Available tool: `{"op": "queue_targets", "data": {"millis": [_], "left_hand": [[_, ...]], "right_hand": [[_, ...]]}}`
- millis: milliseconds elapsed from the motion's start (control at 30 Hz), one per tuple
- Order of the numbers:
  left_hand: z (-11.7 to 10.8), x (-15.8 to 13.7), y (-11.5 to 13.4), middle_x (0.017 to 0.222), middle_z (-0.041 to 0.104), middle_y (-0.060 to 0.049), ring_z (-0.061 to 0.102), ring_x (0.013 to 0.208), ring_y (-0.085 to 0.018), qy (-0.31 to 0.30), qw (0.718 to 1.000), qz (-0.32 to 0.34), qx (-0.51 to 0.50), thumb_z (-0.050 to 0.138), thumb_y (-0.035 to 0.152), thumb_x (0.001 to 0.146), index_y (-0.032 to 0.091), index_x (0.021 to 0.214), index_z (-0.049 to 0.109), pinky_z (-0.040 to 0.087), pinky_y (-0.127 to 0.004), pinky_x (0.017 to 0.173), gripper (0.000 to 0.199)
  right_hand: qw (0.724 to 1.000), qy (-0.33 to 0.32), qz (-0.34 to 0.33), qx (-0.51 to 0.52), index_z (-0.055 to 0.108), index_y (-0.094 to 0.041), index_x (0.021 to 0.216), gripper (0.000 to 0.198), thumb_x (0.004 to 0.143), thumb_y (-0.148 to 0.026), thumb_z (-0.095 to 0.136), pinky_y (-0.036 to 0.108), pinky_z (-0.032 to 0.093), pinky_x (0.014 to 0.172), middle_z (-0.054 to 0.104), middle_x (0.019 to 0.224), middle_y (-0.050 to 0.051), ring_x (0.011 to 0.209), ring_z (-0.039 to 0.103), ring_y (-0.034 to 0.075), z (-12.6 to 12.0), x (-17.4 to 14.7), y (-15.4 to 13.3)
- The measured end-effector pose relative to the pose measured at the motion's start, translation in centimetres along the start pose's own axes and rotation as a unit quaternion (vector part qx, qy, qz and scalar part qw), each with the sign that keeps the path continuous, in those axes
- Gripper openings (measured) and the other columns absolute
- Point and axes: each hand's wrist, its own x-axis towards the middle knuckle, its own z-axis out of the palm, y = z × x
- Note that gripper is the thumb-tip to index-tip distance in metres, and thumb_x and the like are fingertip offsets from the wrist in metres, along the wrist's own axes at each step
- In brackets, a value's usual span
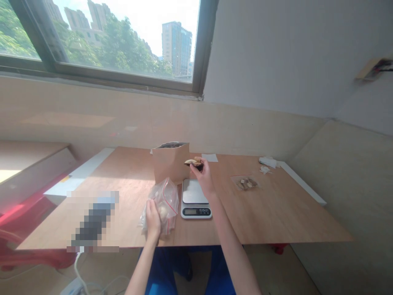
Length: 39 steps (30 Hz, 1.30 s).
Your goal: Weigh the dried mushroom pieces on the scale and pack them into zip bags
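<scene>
My right hand (pixel 201 170) is closed on a few brown and cream dried pieces (pixel 193 163) that look like dried mushrooms, held up above the scale. Under that hand stands a kitchen scale (pixel 193 191) with a silver plate and a grey display; my forearm covers part of its right side. My left hand (pixel 153 217) grips clear zip bags (pixel 170 194) with red seal lines, just left of the scale. A pale lump shows through the plastic. Behind the bags, a brown kraft paper bag (pixel 170 164) stands upright with its top open; its contents are barely visible.
A sealed clear bag of dried pieces (pixel 246 183) lies right of the scale. White scraps (pixel 267 162) sit at the far right, and a white paper (pixel 209 157) lies behind. On the left is a pixelated dark object (pixel 92 223) with a white cable (pixel 78 270).
</scene>
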Motion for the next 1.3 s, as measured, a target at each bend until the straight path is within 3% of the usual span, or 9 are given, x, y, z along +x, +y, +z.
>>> {"op": "queue_targets", "data": {"millis": [200, 400, 600, 933, 1067, 1300], "left_hand": [[-0.1, -0.3, -0.1, 0.105, 0.059, -0.011, 0.05, 0.111, -0.024, 0.002, 1.0, -0.008, -0.001, 0.031, 0.049, 0.082, 0.019, 0.088, 0.054, 0.034, -0.038, 0.1, 0.039], [-0.1, -0.2, -0.5, 0.12, 0.053, -0.014, 0.041, 0.122, -0.023, 0.01, 1.0, -0.021, -0.017, 0.032, 0.043, 0.083, 0.017, 0.101, 0.054, 0.029, -0.038, 0.104, 0.038], [-0.1, -0.4, -0.2, 0.114, 0.055, -0.012, 0.047, 0.115, -0.023, 0.002, 1.0, -0.013, -0.017, 0.032, 0.043, 0.084, 0.017, 0.095, 0.054, 0.031, -0.038, 0.103, 0.036], [-0.1, -0.2, -0.2, 0.075, 0.055, -0.004, 0.055, 0.082, -0.02, 0.009, 1.0, 0.023, 0.0, 0.032, 0.044, 0.082, 0.02, 0.072, 0.048, 0.043, -0.036, 0.086, 0.031], [-0.1, -0.2, -0.2, 0.083, 0.057, -0.005, 0.055, 0.09, -0.02, 0.004, 1.0, 0.01, -0.003, 0.031, 0.043, 0.083, 0.019, 0.078, 0.05, 0.04, -0.036, 0.091, 0.032], [-0.1, -0.1, -0.3, 0.096, 0.058, -0.009, 0.053, 0.102, -0.023, 0.005, 1.0, -0.009, -0.007, 0.031, 0.043, 0.083, 0.017, 0.085, 0.051, 0.035, -0.038, 0.097, 0.033]], "right_hand": [[0.977, -0.03, -0.178, -0.116, 0.042, -0.02, 0.102, 0.033, 0.075, -0.03, 0.057, 0.028, 0.044, 0.082, 0.055, 0.102, 0.006, 0.094, 0.054, 0.015, 3.7, 7.7, -2.1], [0.92, -0.046, -0.244, -0.303, 0.043, -0.018, 0.103, 0.032, 0.073, -0.012, 0.054, 0.034, 0.038, 0.089, 0.054, 0.108, 0.01, 0.102, 0.05, 0.02, 6.4, 11.4, -1.4], [0.888, -0.106, -0.24, -0.378, 0.046, -0.018, 0.102, 0.028, 0.075, -0.014, 0.052, 0.037, 0.038, 0.087, 0.057, 0.107, 0.01, 0.101, 0.052, 0.023, 6.7, 11.4, 0.8], [0.931, -0.156, -0.246, -0.218, 0.047, -0.018, 0.102, 0.035, 0.069, -0.008, 0.051, 0.027, 0.043, 0.081, 0.058, 0.1, 0.006, 0.093, 0.055, 0.016, 5.7, 10.8, 1.1], [0.938, -0.165, -0.237, -0.193, 0.047, -0.02, 0.105, 0.036, 0.071, -0.009, 0.05, 0.025, 0.044, 0.079, 0.059, 0.098, 0.004, 0.089, 0.057, 0.014, 5.4, 9.9, 1.0], [0.908, -0.207, -0.242, -0.274, 0.055, -0.018, 0.092, 0.021, 0.075, -0.012, 0.044, 0.026, 0.043, 0.078, 0.062, 0.091, 0.003, 0.085, 0.057, 0.014, 5.4, 9.4, 0.4]]}}
